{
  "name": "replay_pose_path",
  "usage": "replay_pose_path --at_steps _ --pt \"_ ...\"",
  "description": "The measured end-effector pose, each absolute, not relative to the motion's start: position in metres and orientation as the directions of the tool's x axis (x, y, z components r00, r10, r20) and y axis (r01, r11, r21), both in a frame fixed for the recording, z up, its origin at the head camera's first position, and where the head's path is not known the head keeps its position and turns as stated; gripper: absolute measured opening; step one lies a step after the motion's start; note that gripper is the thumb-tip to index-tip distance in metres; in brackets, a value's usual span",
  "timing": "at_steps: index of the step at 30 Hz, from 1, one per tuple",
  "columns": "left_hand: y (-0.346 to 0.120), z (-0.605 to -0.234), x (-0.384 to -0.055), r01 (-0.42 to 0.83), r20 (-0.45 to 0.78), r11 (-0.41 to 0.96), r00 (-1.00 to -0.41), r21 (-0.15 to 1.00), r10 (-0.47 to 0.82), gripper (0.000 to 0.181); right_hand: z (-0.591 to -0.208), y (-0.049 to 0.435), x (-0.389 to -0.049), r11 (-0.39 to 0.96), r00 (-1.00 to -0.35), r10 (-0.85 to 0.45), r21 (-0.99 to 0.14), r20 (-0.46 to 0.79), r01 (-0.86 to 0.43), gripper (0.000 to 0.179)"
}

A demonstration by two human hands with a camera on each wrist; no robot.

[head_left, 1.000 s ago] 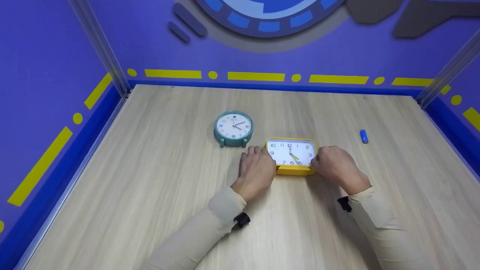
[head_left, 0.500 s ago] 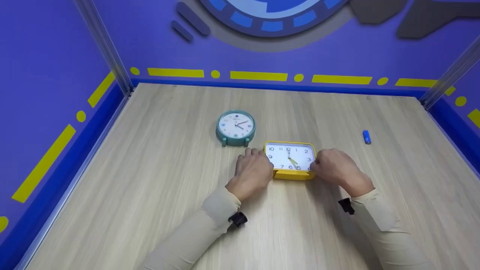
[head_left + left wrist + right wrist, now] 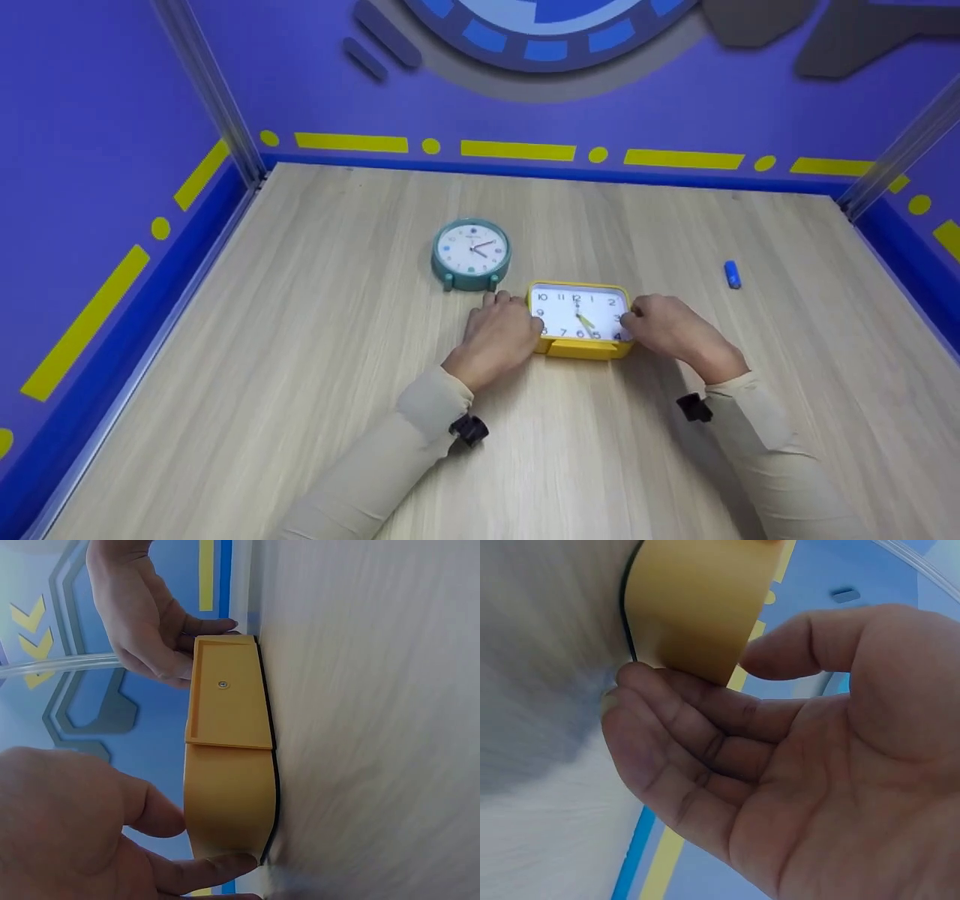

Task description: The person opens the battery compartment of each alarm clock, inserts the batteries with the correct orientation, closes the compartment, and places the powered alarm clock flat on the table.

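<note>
A yellow rectangular alarm clock (image 3: 579,313) lies on its back on the table, its white dial facing up. At its left side my left hand (image 3: 499,337) holds it, the thumb over the front rim and a finger along the side near the back edge. My right hand (image 3: 675,330) grips the opposite side, thumb at the front rim, curled fingers (image 3: 682,727) against the side wall. In the left wrist view the yellow side wall (image 3: 229,787) with a screwed panel shows between both hands. A round teal clock (image 3: 471,255) lies face up behind the left hand, apart from it.
A small blue cylinder (image 3: 732,274), perhaps a battery, lies on the wooden table (image 3: 337,247) to the right. Purple panels with yellow marks (image 3: 517,150) wall in the back and sides.
The yellow clock has slid slightly toward me and left, both hands moving with it. My left thumb now shows over the clock's front rim. The teal clock and blue cylinder stay put.
</note>
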State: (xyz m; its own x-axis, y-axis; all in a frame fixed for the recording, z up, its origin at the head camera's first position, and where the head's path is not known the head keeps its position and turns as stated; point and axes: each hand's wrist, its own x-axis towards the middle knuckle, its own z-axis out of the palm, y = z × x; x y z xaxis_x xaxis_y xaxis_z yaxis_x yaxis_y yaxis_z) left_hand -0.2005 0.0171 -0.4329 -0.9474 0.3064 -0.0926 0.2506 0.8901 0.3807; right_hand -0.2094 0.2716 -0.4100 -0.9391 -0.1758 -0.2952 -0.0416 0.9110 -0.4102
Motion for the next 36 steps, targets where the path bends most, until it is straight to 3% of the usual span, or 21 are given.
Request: replay_pose_path --at_steps 19,36 --pt "0.012 -0.434 -0.208 0.222 -0.094 0.848 -0.949 0.480 0.302 0.039 -0.414 0.276 -0.215 0.841 -0.933 -0.157 -0.539 -0.325 0.046 0.026" --pt "0.010 -0.430 -0.207 0.117 -0.152 0.799 -0.956 0.589 0.252 0.055 -0.421 0.278 -0.220 0.781 -0.936 -0.193 -0.624 -0.295 0.036 0.020"
